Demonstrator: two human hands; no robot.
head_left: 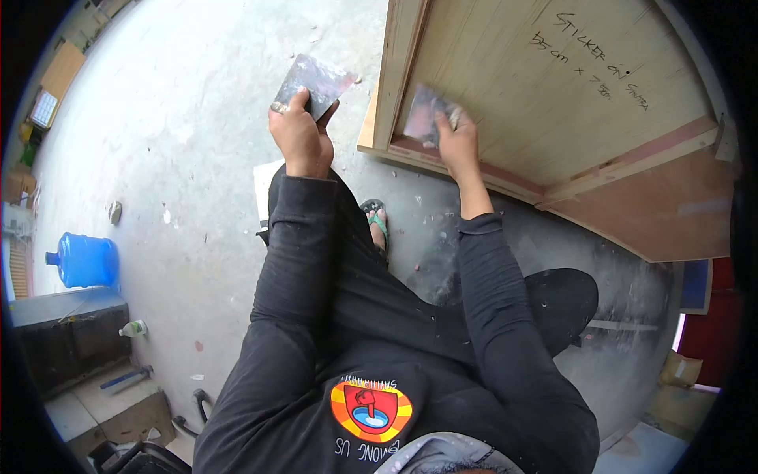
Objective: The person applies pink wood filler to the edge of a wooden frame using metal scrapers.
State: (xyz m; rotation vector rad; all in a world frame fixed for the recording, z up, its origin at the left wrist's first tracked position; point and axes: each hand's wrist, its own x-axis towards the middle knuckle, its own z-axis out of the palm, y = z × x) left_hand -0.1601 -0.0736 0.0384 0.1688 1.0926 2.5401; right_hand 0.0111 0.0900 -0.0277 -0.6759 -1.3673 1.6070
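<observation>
My left hand [300, 136] grips a flat metal scraper plate [316, 82], smeared grey, held up over the concrete floor. My right hand [458, 141] presses a second, smaller scraper blade [425, 115] against the lower frame of a large plywood panel [553, 95] that has handwritten marks on it. The panel's wooden frame edge [399, 71] runs up beside the blade. Both arms wear black sleeves.
A foot in a green sandal [377, 221] rests on the dusty concrete floor [181, 158]. A blue water jug [83, 261] lies at the left, near a dark bench [67, 336] with a small bottle [133, 329]. Cardboard boxes [679, 379] sit at the lower right.
</observation>
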